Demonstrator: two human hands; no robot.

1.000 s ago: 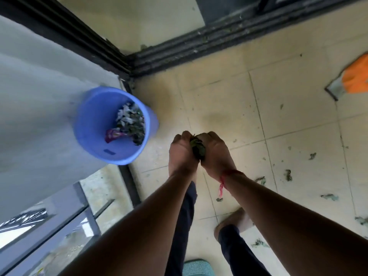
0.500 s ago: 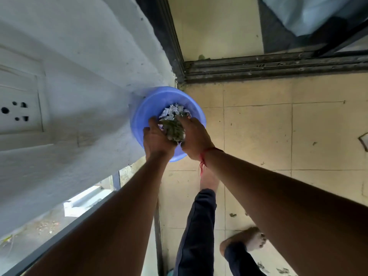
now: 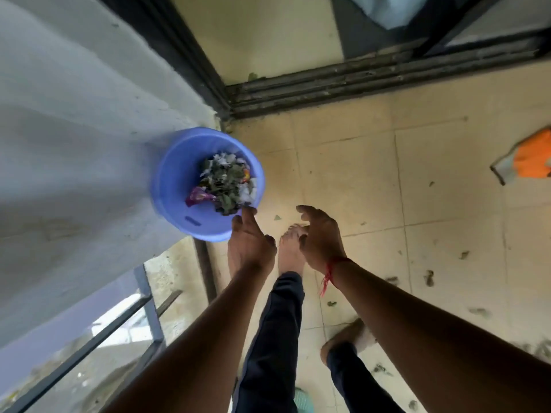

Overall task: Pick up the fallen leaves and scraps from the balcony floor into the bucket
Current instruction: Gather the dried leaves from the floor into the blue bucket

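Left hand (image 3: 250,245) hangs by the round blue plastic bucket (image 3: 176,192), fingers loose, one fingertip right at the near rim; touching or not, can't tell. Right hand (image 3: 320,236) hovers over a bare foot (image 3: 290,254), fingers spread and slightly bent, gripping nothing. Green leaves and white scraps (image 3: 226,183) sit heaped inside the bucket. Dark leaf bits (image 3: 429,277) lie scattered on the beige tiled floor (image 3: 357,174). An orange object (image 3: 533,162) is cut off at the right edge, blurred.

Beige tiled floor (image 3: 343,162) (white wall (image 3: 74,114) beside)
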